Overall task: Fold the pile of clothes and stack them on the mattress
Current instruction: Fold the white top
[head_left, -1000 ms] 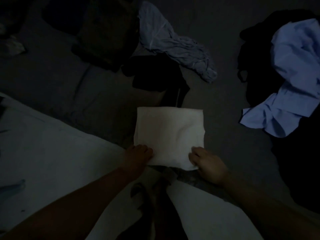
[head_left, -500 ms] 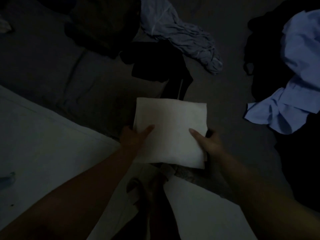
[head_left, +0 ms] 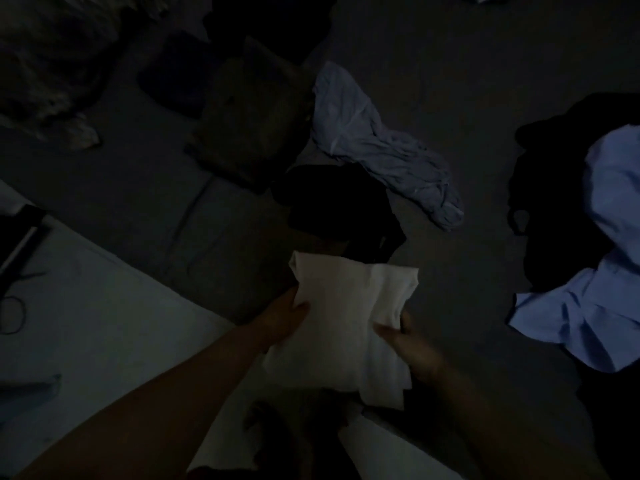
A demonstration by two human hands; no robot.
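Folded white garment (head_left: 349,323) held above the dark mattress (head_left: 467,98), gripped at its left edge by the left hand (head_left: 285,318), pinched at its right edge by the right hand (head_left: 407,344), seemingly black clothing (head_left: 339,206) just beyond, crumpled grey garment (head_left: 384,150) and blue shirt (head_left: 602,296) farther out.

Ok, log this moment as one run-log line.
step: folding | item: white garment | left hand: grips its left edge | right hand: grips its right edge | unfolded nearby: light blue shirt, grey garment
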